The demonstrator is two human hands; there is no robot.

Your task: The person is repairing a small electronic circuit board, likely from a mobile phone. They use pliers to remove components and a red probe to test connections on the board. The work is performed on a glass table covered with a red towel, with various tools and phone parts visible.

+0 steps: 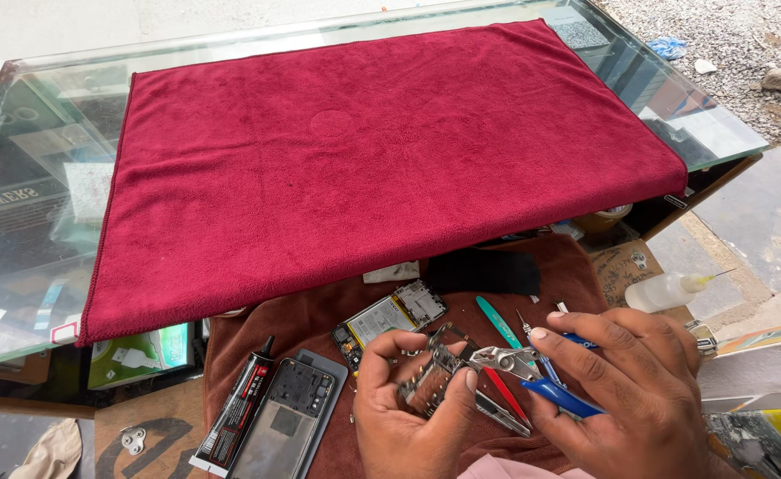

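Glass surface (18, 133) under red towel (364, 151); brown cloth (319, 319) below. Left hand (404, 412) pinches small phone frame part (430, 377). Right hand (625, 386) grips blue-handled pliers (532, 372), tips on the part. Phone back (288, 412) at 9 o'clock, glue tube (235, 408) beyond; battery board (390, 319) at 12.

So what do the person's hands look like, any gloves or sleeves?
Both hands are bare: no gloves, rings or watch show on the left hand or the right hand. No sleeve reaches either wrist. Nails are short and unpainted.
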